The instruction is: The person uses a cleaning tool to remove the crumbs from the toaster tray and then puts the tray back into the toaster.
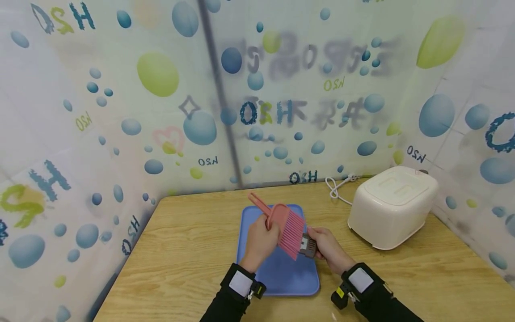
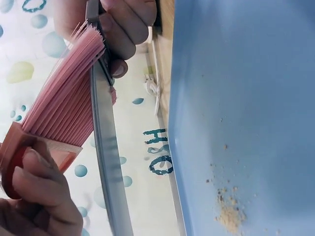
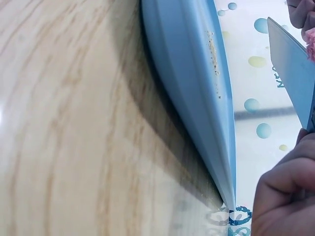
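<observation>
In the head view my left hand (image 1: 260,241) grips a pink brush (image 1: 290,227) near the base of its handle, bristles slanting down to the right. My right hand (image 1: 331,250) pinches the grey end of a thin metal crumb tray (image 1: 308,246). The left wrist view shows the bristles lying against the crumb tray's flat side, which stands tilted on edge. Both are held over a blue tray (image 1: 283,279) on the table. A small heap of tan crumbs (image 2: 230,217) lies in the blue tray, with specks scattered around it.
A cream toaster (image 1: 392,212) stands to the right on the wooden table (image 1: 181,250). Its white cord (image 1: 335,190) lies coiled behind it, near the back edge. A printed curtain (image 1: 193,147) hangs close around the table's back and sides.
</observation>
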Motion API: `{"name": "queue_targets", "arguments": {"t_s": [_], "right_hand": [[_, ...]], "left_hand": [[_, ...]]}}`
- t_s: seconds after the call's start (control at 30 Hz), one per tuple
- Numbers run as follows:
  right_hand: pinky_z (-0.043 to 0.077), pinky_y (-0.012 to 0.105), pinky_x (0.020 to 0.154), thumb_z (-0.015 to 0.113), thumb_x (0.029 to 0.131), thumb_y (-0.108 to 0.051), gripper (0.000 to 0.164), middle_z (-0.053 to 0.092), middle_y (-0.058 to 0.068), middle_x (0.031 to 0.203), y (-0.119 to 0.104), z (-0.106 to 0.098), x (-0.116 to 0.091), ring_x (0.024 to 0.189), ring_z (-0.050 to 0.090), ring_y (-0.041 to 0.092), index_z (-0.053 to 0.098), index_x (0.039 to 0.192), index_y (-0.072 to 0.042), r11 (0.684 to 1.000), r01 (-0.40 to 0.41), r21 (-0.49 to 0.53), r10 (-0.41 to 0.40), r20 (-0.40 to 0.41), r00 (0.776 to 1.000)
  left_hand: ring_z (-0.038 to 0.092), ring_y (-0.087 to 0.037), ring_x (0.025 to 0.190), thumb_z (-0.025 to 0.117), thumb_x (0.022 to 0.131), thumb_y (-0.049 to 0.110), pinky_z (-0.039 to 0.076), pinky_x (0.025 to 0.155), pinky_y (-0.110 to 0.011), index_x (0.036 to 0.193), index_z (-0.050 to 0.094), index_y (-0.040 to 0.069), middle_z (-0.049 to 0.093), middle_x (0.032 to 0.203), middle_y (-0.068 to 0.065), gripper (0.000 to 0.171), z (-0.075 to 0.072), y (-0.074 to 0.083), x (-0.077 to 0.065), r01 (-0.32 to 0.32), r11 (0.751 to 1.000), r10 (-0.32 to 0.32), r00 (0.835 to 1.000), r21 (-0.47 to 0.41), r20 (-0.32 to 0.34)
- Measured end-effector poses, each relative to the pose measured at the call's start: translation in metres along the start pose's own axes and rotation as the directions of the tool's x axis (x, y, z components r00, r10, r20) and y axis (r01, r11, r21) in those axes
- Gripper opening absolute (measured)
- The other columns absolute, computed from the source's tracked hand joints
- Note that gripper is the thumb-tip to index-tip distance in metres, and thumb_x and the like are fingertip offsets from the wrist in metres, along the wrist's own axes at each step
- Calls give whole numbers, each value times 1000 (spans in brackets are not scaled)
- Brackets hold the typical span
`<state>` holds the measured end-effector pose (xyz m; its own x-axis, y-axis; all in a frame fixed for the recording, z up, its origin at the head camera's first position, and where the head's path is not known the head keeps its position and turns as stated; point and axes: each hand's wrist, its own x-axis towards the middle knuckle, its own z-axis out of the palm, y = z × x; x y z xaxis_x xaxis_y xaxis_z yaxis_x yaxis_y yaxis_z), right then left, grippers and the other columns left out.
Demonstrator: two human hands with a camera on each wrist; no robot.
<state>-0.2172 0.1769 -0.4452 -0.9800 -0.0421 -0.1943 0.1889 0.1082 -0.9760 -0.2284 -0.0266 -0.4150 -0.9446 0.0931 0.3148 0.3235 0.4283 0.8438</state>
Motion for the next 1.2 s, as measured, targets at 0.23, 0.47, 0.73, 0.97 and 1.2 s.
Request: {"name": "queue_targets", "arguments": {"t_s": [0.23,0.47,0.73,0.97,1.2], "right_hand": [[33,24,49,37,111,-26,41,56,2,76,-1,-2,-1,55,39,11,63,113,5,1000,-2,-14,2,4,1000],[33,23,47,36,111,-26,41,55,1,74,-2,-3,0,52,38,10,63,113,5,1000,0,-10,0,-8,1000],[33,22,47,37,111,-26,42,56,1,75,-1,-4,-1,52,38,10,62,118,7,1000,3,-14,-3,-15,1000],[33,22,47,38,111,-26,41,56,2,76,1,-4,-1,52,38,10,62,116,7,1000,-3,-22,2,-29,1000],[33,22,48,37,111,-26,44,58,3,79,2,-5,-1,53,39,10,57,127,10,1000,-6,-30,5,-24,1000]], "left_hand": [[47,-10,50,51,100,16,35,45,-26,94,56,5,53,67,1,14,-3,-2,0,-19,1000,20,998,-16,62],[46,-9,50,47,103,18,35,46,-26,98,55,7,51,66,3,14,-5,-4,0,-23,1000,23,995,-10,97],[46,-10,50,48,103,19,35,47,-26,101,55,5,51,67,2,16,-8,-7,0,-22,1000,24,995,-15,99],[47,-11,51,47,104,19,36,47,-27,105,54,4,52,69,1,16,-11,-10,0,-9,999,12,994,-31,109],[49,-12,52,46,103,17,37,47,-27,110,55,4,54,70,1,18,-16,-13,0,4,1000,-2,996,-26,87]]}}
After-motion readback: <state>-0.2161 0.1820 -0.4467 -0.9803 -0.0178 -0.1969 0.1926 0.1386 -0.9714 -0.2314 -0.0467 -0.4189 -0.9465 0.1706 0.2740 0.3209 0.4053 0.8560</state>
